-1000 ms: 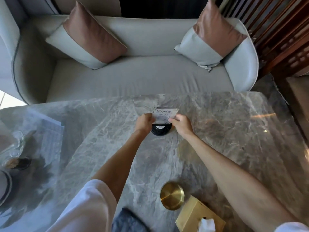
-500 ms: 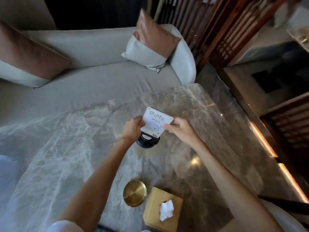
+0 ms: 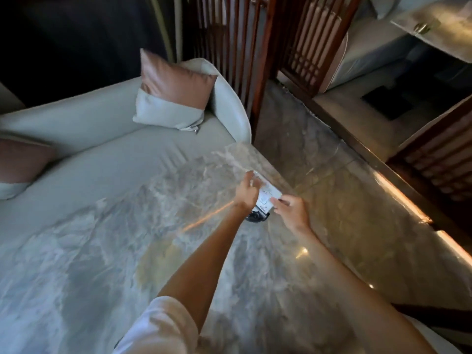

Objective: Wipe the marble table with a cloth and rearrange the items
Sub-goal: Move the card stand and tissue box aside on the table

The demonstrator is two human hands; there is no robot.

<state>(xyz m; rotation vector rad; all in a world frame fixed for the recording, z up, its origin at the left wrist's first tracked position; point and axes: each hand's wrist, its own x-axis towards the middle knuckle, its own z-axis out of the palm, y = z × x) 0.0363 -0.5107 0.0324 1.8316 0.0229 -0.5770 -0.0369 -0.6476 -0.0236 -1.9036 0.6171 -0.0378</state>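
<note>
Grey-veined marble table (image 3: 107, 272) is filling the lower part of the view, its polished top catching warm streaks of light, and a pale grey upholstered sofa (image 3: 102, 159) is running along its far side. Two cushions in pink-brown and light grey are leaning on the sofa, one (image 3: 173, 95) against the curved armrest and another (image 3: 20, 167) at the left edge of the view. Dark wooden slatted screens (image 3: 229, 47) are standing behind the sofa's end.

Near the table's far right corner, a small white printed card (image 3: 268, 198) on a round black base (image 3: 256, 217) is being held between both hands. The left hand (image 3: 246, 192) is gripping the card's left edge, fingers curled around it, though motion blur is hiding exactly how they are sitting. The right hand (image 3: 291, 212) is pinching the card's right edge between thumb and fingertips. The black base is showing just below the card, close to the marble; whether it is touching the surface cannot be told. A white sleeve (image 3: 158, 328) is covering the left upper arm at the bottom of the view.
</note>
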